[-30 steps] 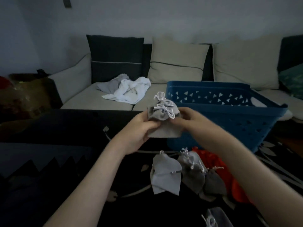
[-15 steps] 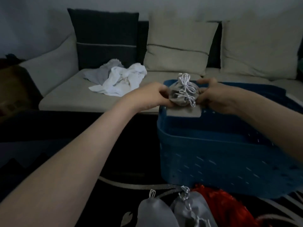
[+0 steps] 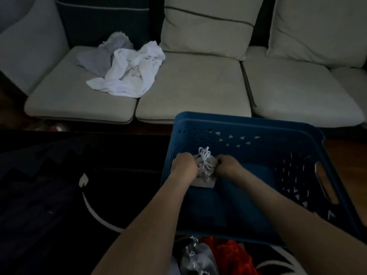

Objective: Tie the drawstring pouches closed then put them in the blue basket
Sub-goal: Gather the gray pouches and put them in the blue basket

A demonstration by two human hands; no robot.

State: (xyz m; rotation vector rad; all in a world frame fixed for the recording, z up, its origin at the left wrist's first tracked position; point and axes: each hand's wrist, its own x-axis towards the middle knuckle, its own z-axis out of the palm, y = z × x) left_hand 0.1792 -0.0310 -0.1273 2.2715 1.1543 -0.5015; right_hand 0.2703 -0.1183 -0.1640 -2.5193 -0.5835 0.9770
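Head view, and it's a dim room: a pale sofa (image 3: 190,86) runs across the back. It has light back cushions (image 3: 206,26) and one dark cushion (image 3: 103,22) at the left. A crumpled white cloth (image 3: 131,76) lies on the seat, touching a grey cloth (image 3: 95,60). Down here the floor carries a dark rug (image 3: 59,195) with pale curved markings.

The blue basket (image 3: 238,120) sits on the floor in front of the sofa, right of centre, its walls pierced with small triangles. A handle slot (image 3: 325,185) shows on the right side.

Inside the basket, towards its left, is the grey pouch (image 3: 205,178). Its long axis runs away from the camera, the gathered neck and white drawstring (image 3: 204,155) pointing up towards the sofa. The flat bottom points back at the wearer.

The left hand (image 3: 183,163) has its grip clamped on the pouch's left side, fingers curled. The right hand (image 3: 227,165) is clamped on the right side the same way.

Both hands cover the pouch's flanks, and the fingertips are tucked out of sight. I can't tell if the pouch touches the basket floor. The forearms hide part of the near wall. At the bottom edge, more grey pouches (image 3: 196,259) and some red fabric (image 3: 232,255) are cut off and murky.
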